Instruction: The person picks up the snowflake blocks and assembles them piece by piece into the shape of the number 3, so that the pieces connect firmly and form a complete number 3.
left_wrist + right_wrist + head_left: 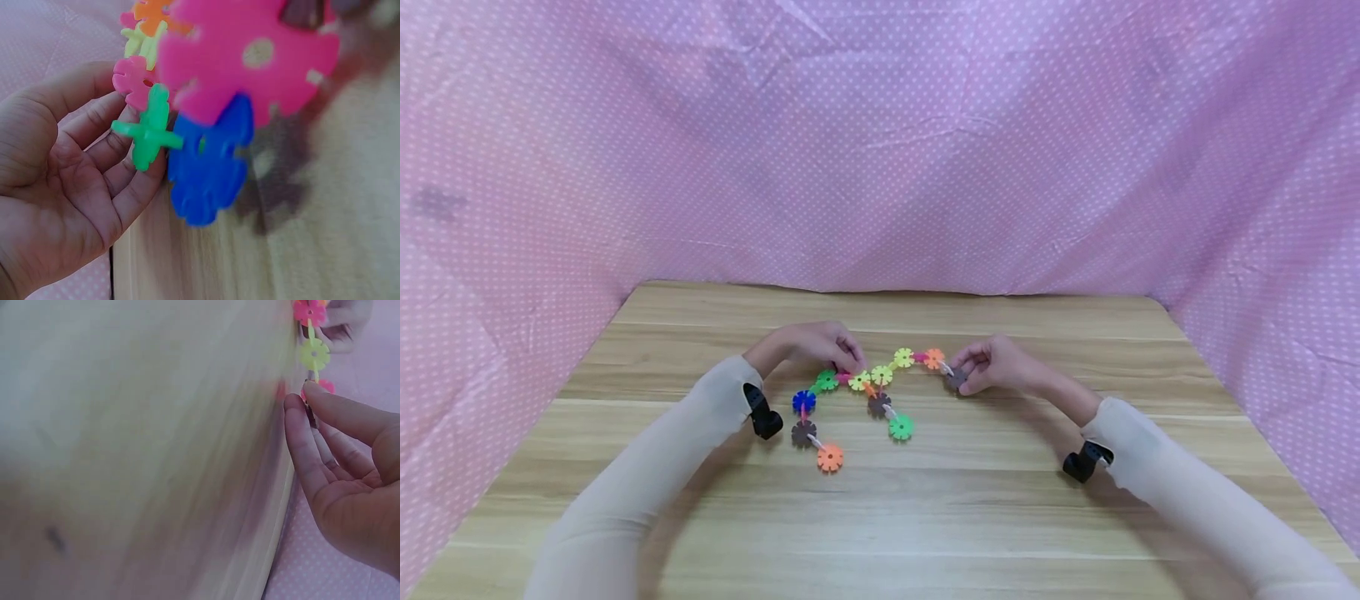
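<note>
A chain of notched plastic snowflake discs, linked edge to edge, lies between the hands, with two branches toward the person. My left hand (pixel 823 343) pinches the chain near a pink disc (pixel 134 81), beside a green disc (pixel 827 380). Its fingertips are partly hidden behind the discs. A blue disc (pixel 803 402) and an orange disc (pixel 831 457) belong to the left branch. A light green disc (pixel 900 427) ends the middle branch. My right hand (pixel 1000 365) pinches the dark grey disc (pixel 957 379) at the chain's right end, next to an orange disc (pixel 933 359).
The wooden table (pixel 925 517) lies under the chain. Pink dotted cloth (pixel 880 167) hangs behind the table and at both sides. Black wrist cameras (pixel 763 412) are strapped over the pale sleeves (pixel 647 475).
</note>
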A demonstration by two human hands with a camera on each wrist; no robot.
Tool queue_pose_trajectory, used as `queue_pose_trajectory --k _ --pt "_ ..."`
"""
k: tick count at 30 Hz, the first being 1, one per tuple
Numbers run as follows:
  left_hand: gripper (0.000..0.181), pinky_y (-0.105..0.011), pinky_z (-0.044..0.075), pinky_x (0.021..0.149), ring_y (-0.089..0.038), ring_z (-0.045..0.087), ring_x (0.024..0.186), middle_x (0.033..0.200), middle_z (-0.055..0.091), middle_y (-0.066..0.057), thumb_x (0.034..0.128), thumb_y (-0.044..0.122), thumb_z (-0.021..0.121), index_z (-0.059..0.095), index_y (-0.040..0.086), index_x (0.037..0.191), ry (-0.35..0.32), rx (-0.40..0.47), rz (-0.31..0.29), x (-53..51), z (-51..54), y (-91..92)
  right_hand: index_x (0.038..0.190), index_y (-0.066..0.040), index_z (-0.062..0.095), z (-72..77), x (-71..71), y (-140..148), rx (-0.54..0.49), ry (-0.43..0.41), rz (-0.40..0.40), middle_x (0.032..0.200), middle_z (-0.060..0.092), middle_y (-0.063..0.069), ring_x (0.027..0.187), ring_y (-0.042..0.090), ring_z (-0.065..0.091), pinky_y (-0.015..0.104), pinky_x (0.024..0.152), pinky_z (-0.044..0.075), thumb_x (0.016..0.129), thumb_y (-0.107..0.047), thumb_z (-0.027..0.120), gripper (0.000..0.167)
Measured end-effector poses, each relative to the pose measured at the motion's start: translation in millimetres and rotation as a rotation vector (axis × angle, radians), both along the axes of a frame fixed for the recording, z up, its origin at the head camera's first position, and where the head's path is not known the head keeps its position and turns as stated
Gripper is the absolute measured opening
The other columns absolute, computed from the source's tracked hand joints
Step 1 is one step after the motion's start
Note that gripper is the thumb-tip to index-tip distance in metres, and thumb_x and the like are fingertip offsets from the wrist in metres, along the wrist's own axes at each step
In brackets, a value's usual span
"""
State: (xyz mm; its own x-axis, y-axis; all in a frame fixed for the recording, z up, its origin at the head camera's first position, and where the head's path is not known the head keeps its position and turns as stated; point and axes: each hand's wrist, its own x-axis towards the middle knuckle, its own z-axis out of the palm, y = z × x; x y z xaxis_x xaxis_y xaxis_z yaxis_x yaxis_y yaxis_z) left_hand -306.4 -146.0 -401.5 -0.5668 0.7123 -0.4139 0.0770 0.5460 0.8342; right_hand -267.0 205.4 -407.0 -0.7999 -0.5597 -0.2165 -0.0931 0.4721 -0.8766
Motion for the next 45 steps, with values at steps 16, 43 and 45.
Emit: queue_pose_trajectory --k 16,43,45 --pt "0.025 -0.025 0.052 0.087 -0.012 0.061 0.088 0.094 0.070 0.000 0.0981 0.016 0.066 0.072 0.002 0.118 0.087 0.024 0.004 -5.6 -1.6 1.0 0.109 0.009 0.069 1.8 8.9 4.2 0.038 0.061 0.119 0.092 0.072 0.017 0.079 0.013 0.065 0.021 0.068 0.058 0.079 0.004 0.082 0.033" --pt "0.049 -0.026 0.060 0.086 -0.019 0.066 0.104 0.124 0.066 -0.023 0.0891 0.000 0.068 0.055 -0.009 0.135 0.121 0.144 0.270 59.9 -8.9 -80.4 0.131 -0.001 0.066 11.9 -36.1 -4.9 0.038 -0.026 0.227 0.118 0.070 0.019 0.106 0.024 0.067 0.027 0.089 0.059 0.089 0.005 0.072 0.043" --pt "0.050 -0.026 0.060 0.086 -0.018 0.067 0.101 0.123 0.066 -0.023 0.0889 0.000 0.069 0.055 -0.009 0.135 0.105 0.153 0.284 61.6 -9.7 -80.5 0.131 -0.001 0.066 11.6 -36.8 -7.4 0.035 -0.025 0.246 0.116 0.071 0.020 0.104 0.023 0.068 0.027 0.088 0.060 0.088 0.006 0.072 0.043"
